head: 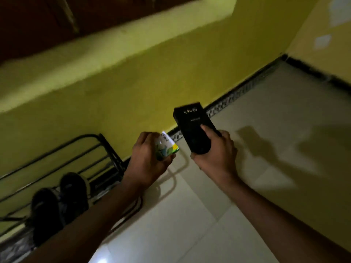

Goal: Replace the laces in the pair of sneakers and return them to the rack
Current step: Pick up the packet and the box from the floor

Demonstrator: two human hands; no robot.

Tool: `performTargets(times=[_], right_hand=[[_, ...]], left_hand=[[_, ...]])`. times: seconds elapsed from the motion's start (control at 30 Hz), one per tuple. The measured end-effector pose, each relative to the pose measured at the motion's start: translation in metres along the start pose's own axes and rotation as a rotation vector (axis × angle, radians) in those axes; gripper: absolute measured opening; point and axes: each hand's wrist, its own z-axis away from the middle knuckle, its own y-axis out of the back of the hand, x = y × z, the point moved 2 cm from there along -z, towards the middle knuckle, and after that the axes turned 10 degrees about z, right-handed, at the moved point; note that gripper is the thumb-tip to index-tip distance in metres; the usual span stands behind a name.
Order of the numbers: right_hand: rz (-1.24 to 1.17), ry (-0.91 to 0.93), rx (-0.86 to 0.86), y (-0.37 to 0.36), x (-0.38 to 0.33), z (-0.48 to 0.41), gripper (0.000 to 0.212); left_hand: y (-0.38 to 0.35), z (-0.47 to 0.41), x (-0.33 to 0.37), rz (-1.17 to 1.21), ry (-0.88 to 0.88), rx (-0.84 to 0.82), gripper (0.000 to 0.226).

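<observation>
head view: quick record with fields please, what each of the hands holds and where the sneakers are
left hand: grips a small white and green box
right hand: grips a black box marked vivo
sneakers: dark pair, side by side on the rack, neither hand touching them
rack: dark metal bars, against the yellow wall
floor: pale tiles
laces: too dark and blurred to tell
</observation>
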Motion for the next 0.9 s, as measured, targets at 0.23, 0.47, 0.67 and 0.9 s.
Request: performTargets(times=[0.23, 0.47, 0.67, 0.9], right_hand=[[-0.103, 0.099, 0.005, 0.117, -0.101, 0.012, 0.085], [-0.118, 0.122, -0.041, 0.134, -0.186, 0.009, 0.086], [-0.131, 0.131, -0.082, 0.098, -0.257, -0.012, 0.088], [-0.081, 0.115, -0.082, 0.042, -0.339, -0.059, 0.088]], left_hand=[[0.13, -0.007, 0.093, 0.012, -0.015, 0.053, 0.069], [0.218, -0.022, 0.091, 0.019, 0.02, 0.073, 0.07], [0.277, -0.058, 0.046, 0.02, 0.037, 0.065, 0.068], [0.33, -0.128, -0.023, 0.008, 0.114, 0.071, 0.07]])
